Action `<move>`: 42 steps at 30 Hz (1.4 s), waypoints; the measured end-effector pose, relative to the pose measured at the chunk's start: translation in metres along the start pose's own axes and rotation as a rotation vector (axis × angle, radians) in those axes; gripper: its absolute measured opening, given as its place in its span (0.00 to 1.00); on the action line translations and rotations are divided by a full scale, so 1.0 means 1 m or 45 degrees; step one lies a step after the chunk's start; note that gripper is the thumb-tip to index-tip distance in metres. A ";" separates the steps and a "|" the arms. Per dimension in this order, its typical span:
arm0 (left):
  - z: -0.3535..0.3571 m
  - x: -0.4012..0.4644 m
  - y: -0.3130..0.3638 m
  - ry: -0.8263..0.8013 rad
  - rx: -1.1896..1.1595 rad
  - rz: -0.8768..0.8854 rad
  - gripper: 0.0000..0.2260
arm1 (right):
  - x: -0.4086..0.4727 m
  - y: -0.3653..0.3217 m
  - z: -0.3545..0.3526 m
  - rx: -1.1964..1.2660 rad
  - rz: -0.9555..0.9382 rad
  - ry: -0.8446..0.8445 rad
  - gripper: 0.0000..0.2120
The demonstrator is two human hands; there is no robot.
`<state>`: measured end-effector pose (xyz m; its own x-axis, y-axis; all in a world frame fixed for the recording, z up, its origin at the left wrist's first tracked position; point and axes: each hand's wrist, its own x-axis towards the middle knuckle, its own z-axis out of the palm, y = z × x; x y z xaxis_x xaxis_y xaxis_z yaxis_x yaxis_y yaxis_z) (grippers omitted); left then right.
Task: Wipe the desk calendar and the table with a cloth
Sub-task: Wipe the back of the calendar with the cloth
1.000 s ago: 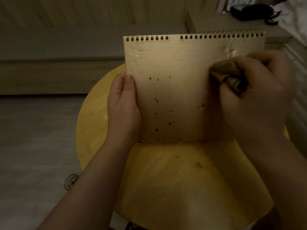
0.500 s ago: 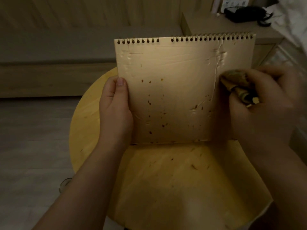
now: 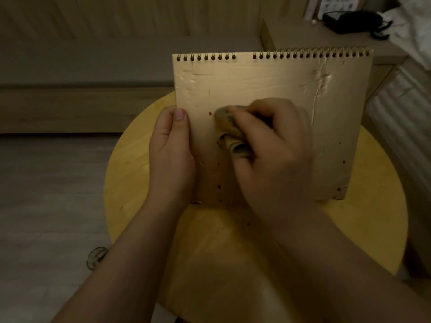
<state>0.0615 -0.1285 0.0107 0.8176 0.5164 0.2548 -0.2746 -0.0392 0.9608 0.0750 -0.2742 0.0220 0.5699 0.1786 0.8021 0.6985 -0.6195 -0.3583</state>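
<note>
A spiral-bound desk calendar [image 3: 268, 85] stands upright on a round yellow wooden table [image 3: 130, 173], its tan cardboard face toward me, dotted with small dark specks. My left hand [image 3: 171, 155] grips the calendar's left edge, thumb on the front. My right hand [image 3: 272, 148] holds a bunched cloth [image 3: 229, 134] and presses it against the cardboard face, left of centre, close to my left thumb. Dried ridges of glue or tape mark the upper left and upper right of the face.
Small specks lie on the table in front of the calendar. A low wooden bench or ledge [image 3: 70, 108] runs behind the table. A shelf at the back right carries a black object [image 3: 352, 18]. Pale floor [image 3: 46, 206] lies to the left.
My right hand has carried the cloth from the calendar's right side leftward and down across the face to just beside my left thumb. My left hand keeps its grip on the left edge.
</note>
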 end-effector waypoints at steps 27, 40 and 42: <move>0.001 0.005 -0.001 0.023 0.117 0.009 0.17 | -0.024 0.103 -0.067 -0.227 0.126 0.133 0.16; -0.003 0.008 -0.004 -0.047 -0.031 -0.096 0.15 | -0.021 0.004 0.008 0.017 0.016 -0.061 0.18; -0.003 0.008 -0.002 -0.068 -0.044 -0.088 0.14 | -0.020 -0.015 0.019 0.061 -0.004 -0.093 0.14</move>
<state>0.0665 -0.1216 0.0104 0.8608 0.4705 0.1942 -0.2330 0.0250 0.9721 0.0612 -0.2540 0.0021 0.5962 0.2368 0.7672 0.7194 -0.5818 -0.3795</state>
